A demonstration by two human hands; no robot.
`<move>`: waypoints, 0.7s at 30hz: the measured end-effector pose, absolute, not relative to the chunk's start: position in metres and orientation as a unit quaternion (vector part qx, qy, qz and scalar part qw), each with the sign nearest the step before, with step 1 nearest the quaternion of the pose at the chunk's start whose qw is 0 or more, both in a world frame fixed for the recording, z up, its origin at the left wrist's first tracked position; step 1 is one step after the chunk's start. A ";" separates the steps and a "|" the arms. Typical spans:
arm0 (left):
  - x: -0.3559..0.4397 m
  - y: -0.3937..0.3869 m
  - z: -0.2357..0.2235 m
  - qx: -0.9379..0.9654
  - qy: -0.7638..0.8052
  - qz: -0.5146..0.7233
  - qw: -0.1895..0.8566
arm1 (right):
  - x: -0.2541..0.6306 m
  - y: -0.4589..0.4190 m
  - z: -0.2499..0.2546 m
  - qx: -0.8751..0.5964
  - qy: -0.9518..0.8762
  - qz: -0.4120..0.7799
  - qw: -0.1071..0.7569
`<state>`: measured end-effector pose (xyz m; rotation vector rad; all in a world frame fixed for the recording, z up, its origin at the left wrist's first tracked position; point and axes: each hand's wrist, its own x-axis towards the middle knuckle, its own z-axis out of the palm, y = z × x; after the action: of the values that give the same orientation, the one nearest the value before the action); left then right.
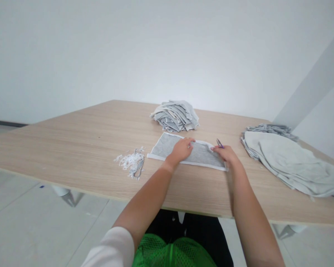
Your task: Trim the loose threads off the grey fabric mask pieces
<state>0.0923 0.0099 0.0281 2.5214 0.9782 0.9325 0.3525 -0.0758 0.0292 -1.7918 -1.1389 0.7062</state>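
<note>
A grey cloth piece with white edging point(163, 146) lies spread on the table in front of me. My left hand point(180, 150) rests over its middle, with finger and thumb pinched at the far white edge. My right hand point(226, 154) is at the cloth's right end, its fingertips at the far edge, which is slightly raised there. Tucked in that hand is a pair of small thread snips point(219, 143) with a purple part, blades pointing up and away from the cloth. The palm hides most of the handle.
A pile of folded grey cloths point(176, 115) sits behind the piece. To the left lies a heap of white and grey thread scraps point(132, 162). A larger stack of pale grey cloths point(295, 161) covers the right side of the wooden table point(72, 148), near the wall.
</note>
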 end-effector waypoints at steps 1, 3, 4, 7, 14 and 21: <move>0.098 0.007 0.028 0.873 0.318 0.337 0.152 | 0.348 -0.076 0.031 -0.693 -0.463 0.330 0.444; 0.109 0.001 0.028 0.877 0.276 0.351 0.175 | 0.339 -0.078 0.034 -0.650 -0.471 0.403 0.439; 0.113 -0.002 0.029 0.881 0.257 0.353 0.184 | 0.336 -0.079 0.035 -0.630 -0.479 0.431 0.434; 0.122 -0.008 0.031 0.889 0.224 0.350 0.191 | 0.330 -0.081 0.036 -0.596 -0.485 0.481 0.422; 0.124 -0.005 0.023 0.891 0.242 0.346 0.167 | 0.326 -0.079 0.032 -0.583 -0.487 0.497 0.420; 0.125 -0.002 0.014 0.892 0.240 0.345 0.166 | 0.324 -0.078 0.034 -0.561 -0.453 0.516 0.463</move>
<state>0.1252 -0.0018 0.0137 2.5404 0.6832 0.9831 0.3236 -0.0782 0.0343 -1.3784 -1.1133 1.2689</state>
